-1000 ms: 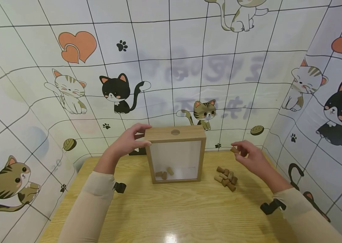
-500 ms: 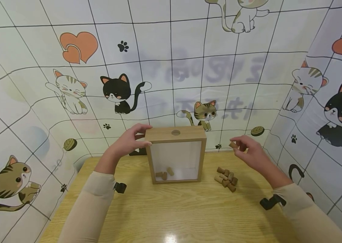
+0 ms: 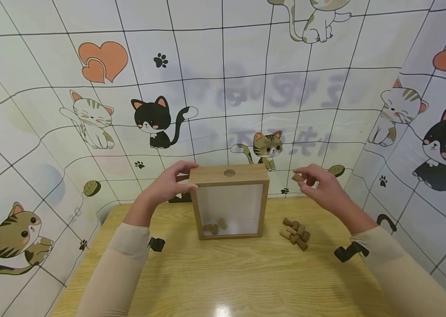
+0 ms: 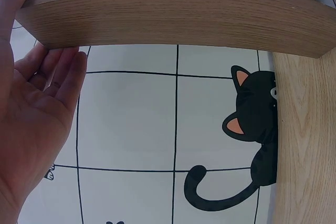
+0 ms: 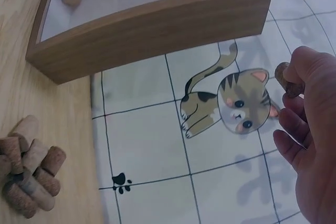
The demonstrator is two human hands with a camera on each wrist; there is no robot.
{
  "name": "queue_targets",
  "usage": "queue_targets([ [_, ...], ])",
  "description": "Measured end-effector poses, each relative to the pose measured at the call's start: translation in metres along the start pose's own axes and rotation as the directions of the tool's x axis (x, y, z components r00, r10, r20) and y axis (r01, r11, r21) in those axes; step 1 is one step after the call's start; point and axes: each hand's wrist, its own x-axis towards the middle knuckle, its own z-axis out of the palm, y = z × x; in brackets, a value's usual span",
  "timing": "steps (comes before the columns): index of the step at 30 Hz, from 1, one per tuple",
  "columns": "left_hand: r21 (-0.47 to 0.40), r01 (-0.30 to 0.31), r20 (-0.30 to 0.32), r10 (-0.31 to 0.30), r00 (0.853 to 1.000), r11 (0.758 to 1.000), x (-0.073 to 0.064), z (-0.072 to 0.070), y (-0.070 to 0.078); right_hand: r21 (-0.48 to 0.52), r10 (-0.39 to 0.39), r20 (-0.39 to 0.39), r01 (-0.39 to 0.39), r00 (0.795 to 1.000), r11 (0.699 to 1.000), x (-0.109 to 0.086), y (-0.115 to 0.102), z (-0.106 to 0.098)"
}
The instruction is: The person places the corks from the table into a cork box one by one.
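Note:
A shallow wooden box (image 3: 228, 176) with a clear front and a round hole in its top stands upright on the table. Several corks (image 3: 215, 229) lie inside at the bottom. My left hand (image 3: 167, 185) grips the box's upper left corner, thumb on the front edge and fingers behind; the left wrist view shows this hand (image 4: 42, 87) around the wooden side. Right of the box, in the air, my right hand (image 3: 322, 185) pinches one cork (image 3: 297, 178) between thumb and fingertips. That cork (image 5: 289, 80) also shows in the right wrist view.
A small pile of loose corks (image 3: 295, 233) lies on the wooden table (image 3: 223, 273), right of the box. Behind the table rises a white wall covering (image 3: 207, 88) printed with grid lines and cartoon cats. It also runs along both sides.
My right hand has risen and shifted left toward the box, carrying the cork. The left hand keeps its hold on the box corner, and the pile is unchanged.

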Motion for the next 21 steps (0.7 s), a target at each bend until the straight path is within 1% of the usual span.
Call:
queue_targets([
  [2, 0.0, -0.001, 0.003, 0.001, 1.0, 1.0, -0.001, 0.0, 0.0, -0.003, -0.016, 0.004, 0.016, 1.0, 1.0, 0.007, -0.005, 0.0],
  [10, 0.002, 0.005, 0.007, -0.005, 1.0, 1.0, 0.0, 0.0, 0.002, 0.042, -0.082, -0.011, 0.082, 0.997, 0.996, 0.032, -0.022, 0.001],
  [15, -0.002, 0.007, 0.009, -0.007, 1.0, 1.0, 0.0, 0.0, 0.002, 0.074, -0.113, 0.006, 0.112, 0.994, 0.991, 0.045, -0.031, 0.003],
  [21, 0.005, 0.002, 0.007, -0.002, 1.0, 1.0, 0.0, 0.0, 0.001, 0.089, -0.18, 0.028, 0.177, 0.983, 0.98, 0.059, -0.041, 0.008],
])
